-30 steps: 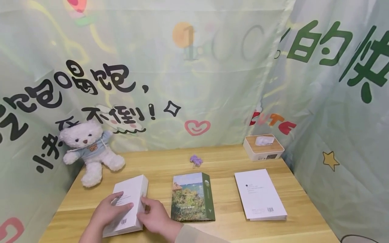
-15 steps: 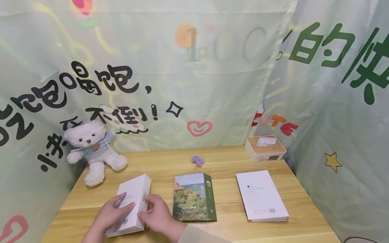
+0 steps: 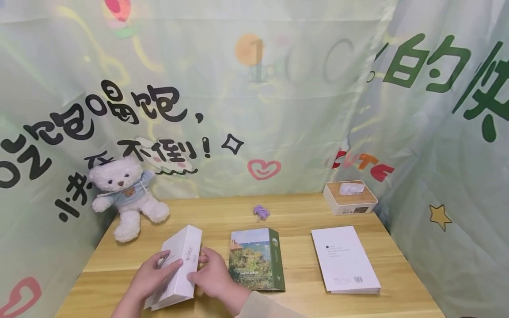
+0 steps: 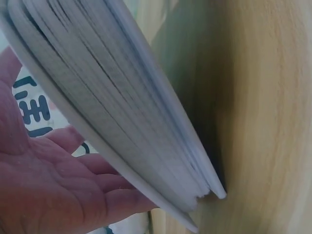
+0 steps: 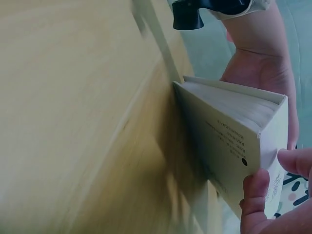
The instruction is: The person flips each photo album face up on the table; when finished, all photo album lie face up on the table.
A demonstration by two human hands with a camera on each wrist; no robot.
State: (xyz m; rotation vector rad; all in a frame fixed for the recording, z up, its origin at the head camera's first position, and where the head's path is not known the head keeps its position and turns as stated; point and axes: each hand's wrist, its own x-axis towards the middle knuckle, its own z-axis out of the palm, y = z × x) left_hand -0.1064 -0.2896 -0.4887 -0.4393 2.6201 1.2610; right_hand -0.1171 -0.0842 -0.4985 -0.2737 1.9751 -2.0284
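Note:
On the left part of the table, a white hardcover book point(image 3: 190, 260) is tilted up on its edge, its printed spine turned upward. My left hand point(image 3: 153, 276) lies along one cover with fingers extended; the left wrist view shows the palm and fingers beside that cover and the page edges point(image 4: 107, 102). My right hand point(image 3: 216, 274) pinches the book at its spine. In the right wrist view, its thumb point(image 5: 297, 161) is on the spine and a finger is on the opposite cover point(image 5: 209, 126), which bears small print.
A photo album point(image 3: 250, 260) with a painted landscape lies mid-table. Another white book point(image 3: 343, 260) lies flat to the right. Behind are a purple flower-like item point(image 3: 261, 212), a tissue box point(image 3: 350, 198) and a teddy bear point(image 3: 127, 194). Printed fabric point(image 3: 254, 110) hangs around the table.
The white book has tipped further up toward the left, so more of its spine shows. The right hand has come around behind it. The whole head view has shifted slightly.

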